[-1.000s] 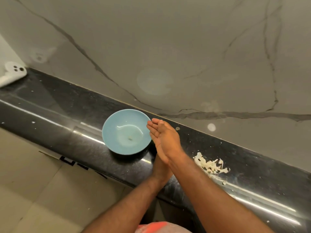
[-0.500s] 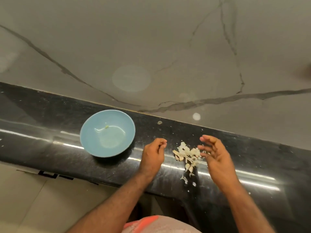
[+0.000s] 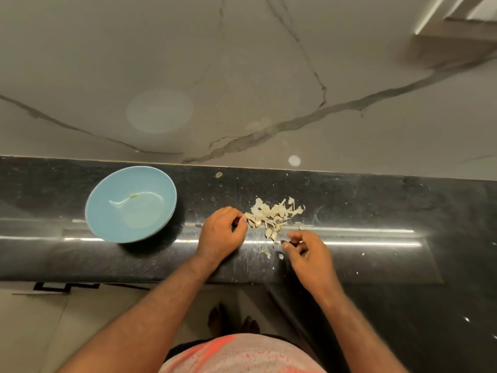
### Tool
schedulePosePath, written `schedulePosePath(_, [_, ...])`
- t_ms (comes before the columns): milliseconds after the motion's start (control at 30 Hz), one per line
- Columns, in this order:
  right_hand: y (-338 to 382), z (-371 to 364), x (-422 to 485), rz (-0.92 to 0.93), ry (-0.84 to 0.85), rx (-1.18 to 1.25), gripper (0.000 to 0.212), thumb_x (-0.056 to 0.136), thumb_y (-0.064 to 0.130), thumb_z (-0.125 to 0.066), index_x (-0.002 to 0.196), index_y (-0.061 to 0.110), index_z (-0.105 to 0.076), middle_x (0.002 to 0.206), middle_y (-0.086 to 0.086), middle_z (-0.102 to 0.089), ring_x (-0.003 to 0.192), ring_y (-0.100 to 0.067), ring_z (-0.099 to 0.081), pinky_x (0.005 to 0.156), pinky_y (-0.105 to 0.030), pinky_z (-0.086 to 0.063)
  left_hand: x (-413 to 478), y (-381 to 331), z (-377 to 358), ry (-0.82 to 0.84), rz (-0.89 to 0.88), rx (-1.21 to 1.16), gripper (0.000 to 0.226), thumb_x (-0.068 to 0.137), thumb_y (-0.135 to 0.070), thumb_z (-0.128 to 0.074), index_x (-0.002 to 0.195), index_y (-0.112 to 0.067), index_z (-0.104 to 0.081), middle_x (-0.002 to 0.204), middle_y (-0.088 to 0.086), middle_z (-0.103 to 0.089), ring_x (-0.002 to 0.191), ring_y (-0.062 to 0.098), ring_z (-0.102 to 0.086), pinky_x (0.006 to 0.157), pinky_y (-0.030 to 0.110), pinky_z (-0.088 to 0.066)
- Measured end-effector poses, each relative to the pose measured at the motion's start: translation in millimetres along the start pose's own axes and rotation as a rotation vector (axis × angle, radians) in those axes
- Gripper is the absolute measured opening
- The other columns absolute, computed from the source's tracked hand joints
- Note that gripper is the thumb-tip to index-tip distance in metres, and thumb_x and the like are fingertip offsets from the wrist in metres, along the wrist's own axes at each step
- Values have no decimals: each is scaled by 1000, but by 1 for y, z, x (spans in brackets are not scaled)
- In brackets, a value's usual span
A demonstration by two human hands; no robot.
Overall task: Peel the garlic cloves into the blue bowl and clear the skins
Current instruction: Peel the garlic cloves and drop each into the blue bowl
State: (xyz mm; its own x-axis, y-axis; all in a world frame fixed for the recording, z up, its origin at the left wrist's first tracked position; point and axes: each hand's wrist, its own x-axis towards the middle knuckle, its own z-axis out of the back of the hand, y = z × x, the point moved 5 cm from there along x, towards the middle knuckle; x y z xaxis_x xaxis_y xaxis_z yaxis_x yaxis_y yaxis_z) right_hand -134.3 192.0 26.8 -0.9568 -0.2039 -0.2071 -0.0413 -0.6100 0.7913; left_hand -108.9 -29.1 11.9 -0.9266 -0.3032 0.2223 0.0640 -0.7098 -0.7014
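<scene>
The counter (image 3: 376,200) is finished in black polished stone, super glossy, with light streaks mirrored in it. The wall (image 3: 242,63) is clad in smooth, veined marble-look slab with a soft sheen. The blue bowl (image 3: 150,184) is smooth and glazed, probably ceramic. The garlic skins (image 3: 271,212) look dry and papery, the shirt (image 3: 242,354) matt cloth.

In front of me the glossy black counter (image 3: 376,205) carries the blue bowl (image 3: 102,203) on the left. A pile of garlic cloves and skins (image 3: 271,215) lies to its right, with loose flecks (image 3: 266,251) nearer me.
</scene>
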Motion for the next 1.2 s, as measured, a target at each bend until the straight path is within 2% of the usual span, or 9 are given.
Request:
schedulePosePath(100, [-10, -7, -12, 62, 92, -165, 20, 89, 28, -74, 108, 24, -68, 97, 11, -58, 78, -3, -55, 71, -13, -45, -8, -8, -5, 12, -7, 11, 33, 90, -37, -47, 79, -13, -67, 71, -4, -60, 66, 13, -53, 62, 32, -46])
schedulePosePath(200, [-8, -12, -10, 141, 98, -232, 10, 92, 23, -70, 102, 21, -69, 95, 10, -55, 78, 5, -49, 69, -9, -37, -21, -21, -14, 28, 0, 16, 28, 91, -33, -50, 78, -14, -65, 70, -6, -57, 65, 11, -49, 63, 30, -43])
schedulePosePath(300, [-8, -15, 2, 128, 60, -208, 9, 97, 14, -62, 92, 17, -68, 91, 8, -56, 78, 1, -52, 73, -20, -41, -26, -21, -17, -10, 42, 23, 18, 91, -24, -58, 79, -13, -65, 71, -9, -52, 64, 9, -46, 61, 26, -39])
schedulePosePath(467, [-6, -10, 18, 124, 8, -117, 14, 100, 19, -56, 102, 19, -70, 95, 6, -63, 84, -7, -57, 70, -17, -41, -24, -19, -18, 1, 69, 66, 9, 94, -13, -59, 92, -11, -67, 81, -7, -56, 73, 8, -49, 65, 18, -37])
schedulePosePath(633, [2, -15, 30, 49, -9, -210, 19, 88, 46, -69, 85, 28, -65, 83, 12, -61, 75, -5, -58, 63, -28, -48, -19, -21, -22, 30, 69, 127, 19, 96, -11, -51, 108, -9, -65, 96, 3, -66, 88, 17, -58, 79, 31, -48])
schedulePosePath(867, [6, -21, 33, 108, 39, -294, 11, 90, 37, -69, 87, 28, -64, 90, 12, -58, 79, -9, -57, 68, -33, -50, -19, -24, -22, 30, 72, 156, 16, 95, -12, -51, 105, -12, -64, 92, 0, -63, 84, 14, -56, 75, 29, -47])
schedulePosePath(1000, [-11, -12, 26, 26, 34, 56, 11, 89, 25, -71, 82, 26, -63, 79, 9, -65, 69, -3, -59, 64, -25, -51, -20, -23, -20, 29, 95, 110, 16, 98, -13, -49, 105, -13, -64, 91, -4, -61, 83, 11, -54, 75, 26, -45])
schedulePosePath(1100, [-18, 0, 24, -110, 40, 420, 4, 94, 13, -66, 91, 15, -65, 80, -6, -68, 63, -9, -59, 55, -22, -51, -20, -21, -19, 19, 134, 56, 20, 99, -9, -47, 111, -11, -64, 99, -2, -63, 89, 10, -56, 79, 21, -45])
schedulePosePath(1200, [-15, 6, 24, -151, 61, 666, 9, 95, 3, -63, 102, 5, -67, 81, -12, -67, 68, -15, -60, 61, -20, -54, -23, -21, -12, -47, 225, -56, 25, 97, -1, -46, 114, -10, -63, 105, -1, -63, 94, 7, -57, 82, 13, -45])
